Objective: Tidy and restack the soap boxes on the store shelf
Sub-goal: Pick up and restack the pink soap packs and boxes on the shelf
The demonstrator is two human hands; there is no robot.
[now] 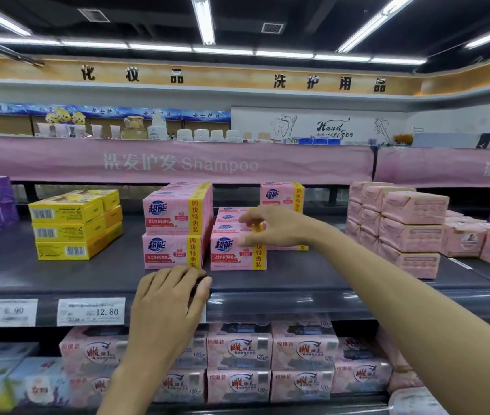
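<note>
Four pink soap boxes (pixel 174 253) show their fronts on the middle shelf (pixel 297 280). Two are stacked at left, a single low box (pixel 231 259) sits beside them with more lined up behind, and one is raised at the back. The right hand (pixel 270 227) grips the single box's top corner, fingers over it, thumb on its face. The left hand (pixel 171 298) rests on the shelf edge with fingers loosely bent. Three yellow boxes (pixel 70 232) stand stacked further left, and two price tags (pixel 91 311) hang below.

Bare shelf (pixel 103 274) lies open between yellow boxes (pixel 70 229) and the 2-high pink stack (pixel 174 232); a pink box (pixel 234 256) crowds its right.
</note>
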